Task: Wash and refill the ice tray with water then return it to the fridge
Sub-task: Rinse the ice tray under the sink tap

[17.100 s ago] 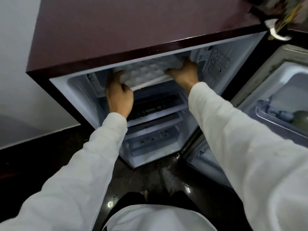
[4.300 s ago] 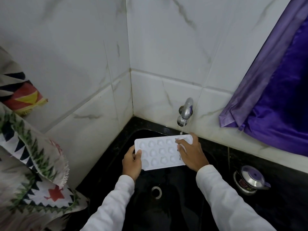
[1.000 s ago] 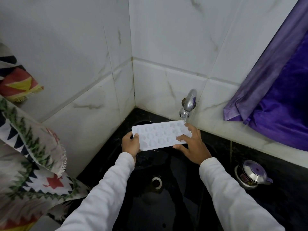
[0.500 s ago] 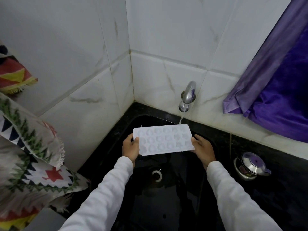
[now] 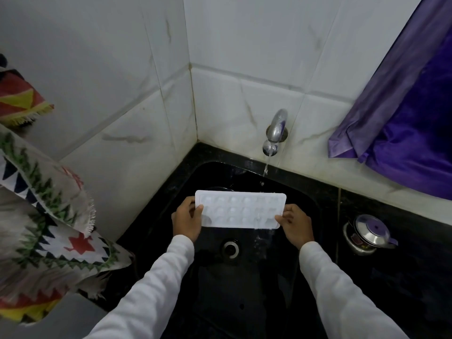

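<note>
Head view: the ice tray [image 5: 241,212] is held over the black sink [image 5: 244,289], just below the running tap [image 5: 275,132]. The left hand [image 5: 187,222] and right hand [image 5: 296,225] each have a closed grip on one short end. This looks like rinsing or filling. The next move probably calls for levelling the tray under the stream.
</note>
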### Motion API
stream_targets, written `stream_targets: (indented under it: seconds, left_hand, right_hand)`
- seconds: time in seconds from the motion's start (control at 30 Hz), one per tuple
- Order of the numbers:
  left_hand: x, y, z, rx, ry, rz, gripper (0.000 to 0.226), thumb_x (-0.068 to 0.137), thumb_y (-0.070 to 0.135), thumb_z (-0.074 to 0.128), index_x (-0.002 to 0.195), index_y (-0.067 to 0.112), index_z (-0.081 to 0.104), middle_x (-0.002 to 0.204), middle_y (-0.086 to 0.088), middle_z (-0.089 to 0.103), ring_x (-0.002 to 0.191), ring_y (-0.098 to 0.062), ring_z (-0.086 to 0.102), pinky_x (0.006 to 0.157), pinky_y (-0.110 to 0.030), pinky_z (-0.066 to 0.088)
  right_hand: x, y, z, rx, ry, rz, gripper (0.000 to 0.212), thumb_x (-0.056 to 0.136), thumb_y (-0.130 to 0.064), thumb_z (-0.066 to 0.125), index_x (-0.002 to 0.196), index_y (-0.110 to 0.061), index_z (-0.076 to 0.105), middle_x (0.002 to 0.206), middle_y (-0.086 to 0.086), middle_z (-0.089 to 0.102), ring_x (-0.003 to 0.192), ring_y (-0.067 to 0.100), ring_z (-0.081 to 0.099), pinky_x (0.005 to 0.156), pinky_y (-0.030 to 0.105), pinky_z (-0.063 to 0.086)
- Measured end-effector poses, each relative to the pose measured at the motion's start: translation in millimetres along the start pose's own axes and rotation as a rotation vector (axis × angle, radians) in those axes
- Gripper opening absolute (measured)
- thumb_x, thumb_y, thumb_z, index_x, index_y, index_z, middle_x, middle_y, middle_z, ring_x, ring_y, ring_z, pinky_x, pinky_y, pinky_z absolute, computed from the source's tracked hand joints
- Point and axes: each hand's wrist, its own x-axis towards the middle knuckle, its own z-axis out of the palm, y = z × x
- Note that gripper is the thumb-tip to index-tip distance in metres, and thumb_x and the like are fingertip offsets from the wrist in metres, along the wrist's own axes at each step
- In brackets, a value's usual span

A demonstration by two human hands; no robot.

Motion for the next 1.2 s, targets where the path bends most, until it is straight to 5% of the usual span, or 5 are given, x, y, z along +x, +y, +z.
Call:
stream_targets:
  seconds: [0.37, 0.6, 0.9, 1.1, 1.2]
  left_hand:
    - [-3.2, 14.0, -0.9, -0.135, 0.133, 0.310, 0.016, 0.095, 0.004, 0.063, 0.108, 0.012, 0.069, 0.105, 0.002, 0.074, 0.099, -0.004, 0.070, 0.091, -0.015, 0.051]
    - [-5.4, -2.3, 1.8, -0.068, 0.000, 0.154, 0.021, 0.091, 0.004, 0.067, 0.089, 0.025, 0.066, 0.084, 0.017, 0.071, 0.085, -0.003, 0.071, 0.085, -0.021, 0.055]
    - [-10.9, 6.8, -0.9, -0.151, 0.027, 0.212, 0.027, 0.091, 0.003, 0.067, 0.090, 0.030, 0.069, 0.088, 0.016, 0.074, 0.087, 0.001, 0.071, 0.081, -0.011, 0.052]
    - [-7.9, 4.9, 2.9, -0.086, -0.047, 0.186, 0.014, 0.096, 0.014, 0.064, 0.106, 0.020, 0.072, 0.090, 0.018, 0.071, 0.086, 0.013, 0.065, 0.077, -0.006, 0.049]
    - [-8.1, 7.1, 9.6, -0.078, -0.112, 0.192, 0.019, 0.099, 0.019, 0.060, 0.115, 0.023, 0.068, 0.098, 0.016, 0.071, 0.092, 0.008, 0.066, 0.080, -0.011, 0.049]
  right_hand:
    - [-1.1, -25.3, -24.3, 0.054, 0.153, -0.322, 0.026, 0.083, 0.007, 0.072, 0.090, -0.015, 0.061, 0.084, -0.006, 0.070, 0.081, -0.006, 0.068, 0.079, 0.017, 0.054]
    - [-9.6, -13.9, -17.9, -0.022, 0.131, -0.222, 0.024, 0.084, 0.003, 0.073, 0.084, -0.018, 0.059, 0.082, 0.000, 0.068, 0.081, 0.014, 0.068, 0.084, 0.027, 0.053]
    - [-16.9, -15.2, -14.6, 0.003, 0.257, -0.275, 0.014, 0.086, 0.005, 0.070, 0.092, -0.006, 0.064, 0.079, 0.001, 0.067, 0.077, 0.010, 0.065, 0.069, -0.004, 0.037]
    - [-11.7, -0.4, -12.5, 0.017, 0.121, -0.047, 0.020, 0.085, -0.002, 0.072, 0.084, -0.019, 0.062, 0.083, 0.000, 0.071, 0.085, 0.019, 0.069, 0.087, 0.033, 0.054]
    - [-13.1, -0.1, -14.7, 0.083, 0.168, 0.022, 0.016, 0.089, -0.004, 0.069, 0.101, -0.013, 0.067, 0.089, 0.000, 0.069, 0.090, 0.020, 0.067, 0.087, 0.030, 0.050]
